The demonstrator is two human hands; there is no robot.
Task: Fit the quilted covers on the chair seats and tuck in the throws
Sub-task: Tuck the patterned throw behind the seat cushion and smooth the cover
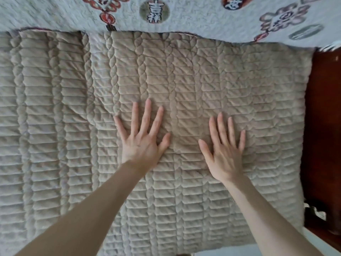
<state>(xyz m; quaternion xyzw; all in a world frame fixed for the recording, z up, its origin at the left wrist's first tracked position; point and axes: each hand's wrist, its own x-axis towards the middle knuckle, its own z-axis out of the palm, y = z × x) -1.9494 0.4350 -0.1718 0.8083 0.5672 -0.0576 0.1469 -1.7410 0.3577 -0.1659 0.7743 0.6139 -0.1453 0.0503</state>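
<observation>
Quilted cover [203, 80] is lying under your left grip [142, 143] and right grip [226, 157], both pressing flat, clasping nothing; uneven pushing is risking bunching it toward the throw [184, 19].

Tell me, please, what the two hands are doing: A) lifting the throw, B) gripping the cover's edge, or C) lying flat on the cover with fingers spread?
C: the left hand and right hand lie palm-down on the cover, fingers straight and spread.

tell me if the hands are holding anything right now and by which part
Nothing is held. The left hand and right hand lie flat, fingers spread, on the quilted cover.
</observation>
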